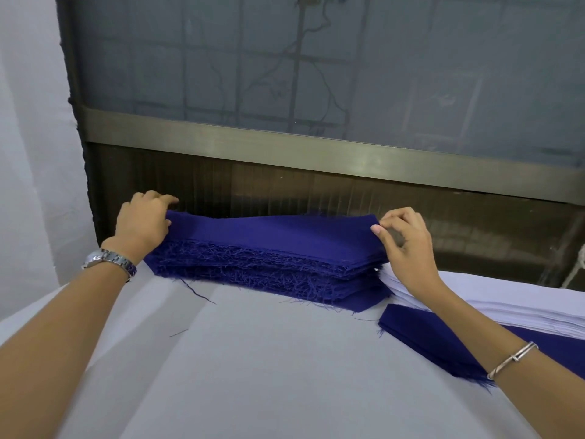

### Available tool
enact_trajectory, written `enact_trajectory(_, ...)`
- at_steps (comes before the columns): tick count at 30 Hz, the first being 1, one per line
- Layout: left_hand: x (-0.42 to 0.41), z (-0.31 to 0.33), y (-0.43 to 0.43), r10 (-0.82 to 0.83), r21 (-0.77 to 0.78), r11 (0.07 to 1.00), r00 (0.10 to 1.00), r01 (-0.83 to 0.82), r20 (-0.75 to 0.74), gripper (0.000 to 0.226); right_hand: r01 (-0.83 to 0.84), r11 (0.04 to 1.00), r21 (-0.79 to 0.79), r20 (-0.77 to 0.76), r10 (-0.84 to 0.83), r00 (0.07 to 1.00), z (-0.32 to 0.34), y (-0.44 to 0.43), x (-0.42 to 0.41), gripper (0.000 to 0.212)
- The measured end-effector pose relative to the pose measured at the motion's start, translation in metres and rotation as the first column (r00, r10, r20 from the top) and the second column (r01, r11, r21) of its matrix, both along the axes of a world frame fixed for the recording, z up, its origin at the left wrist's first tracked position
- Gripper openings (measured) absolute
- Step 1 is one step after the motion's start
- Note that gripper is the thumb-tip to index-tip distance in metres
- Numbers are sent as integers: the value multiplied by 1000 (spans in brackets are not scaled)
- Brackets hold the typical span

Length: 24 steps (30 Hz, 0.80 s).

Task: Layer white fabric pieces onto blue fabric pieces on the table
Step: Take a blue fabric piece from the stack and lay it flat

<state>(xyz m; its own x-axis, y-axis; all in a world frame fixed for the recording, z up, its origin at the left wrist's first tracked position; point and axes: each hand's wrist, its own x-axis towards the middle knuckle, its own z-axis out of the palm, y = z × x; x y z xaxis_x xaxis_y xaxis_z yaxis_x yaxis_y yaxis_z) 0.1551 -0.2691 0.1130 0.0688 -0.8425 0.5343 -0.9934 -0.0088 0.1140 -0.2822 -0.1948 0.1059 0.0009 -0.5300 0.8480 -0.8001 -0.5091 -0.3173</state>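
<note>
She stands at the table (253,359) with the blue stack (269,267) along its far edge, frayed threads bristling from its near side. The left hand (142,223) curls over the left end of the top piece (269,228), thumb against its edge, gripping it. The right hand (406,245) pinches the right corner of the same piece between thumb and forefinger, the other fingers loosely bent. The piece looks slightly lifted at both ends, though I can't tell how many layers each hand has caught.

The white stack (506,308) lies just right of the blue one, under her right forearm. A single blue piece (437,343) lies flat nearer to her, its far end tucked under the white.

To my eye this is the step of taking a blue piece off the pile to lay it out as a base; no white is in hand yet. Next she needs to peel one layer cleanly, since the fraying may drag the one beneath along, spread it flat on bare table, then reach for a white piece and square it on top
</note>
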Motion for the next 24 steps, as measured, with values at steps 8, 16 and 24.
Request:
enact_trajectory(8, 1, -3, -2, -60, 1, 998, 993, 60, 98, 64, -53, 991, -123, 19, 55, 998, -4, 2, -4, 8)
enact_trajectory(16, 4, 10, 9, -74, -194, 977, 995, 86, 69, 17, -63, 994, -84, 71, 69, 995, -8, -2, -9, 8)
enact_trajectory(24, -21, 63, 37, -385, -232, 909, 910, 346, -152, 29, -97, 995, 14, 457, 80, 886, 14, 13, -47, 10)
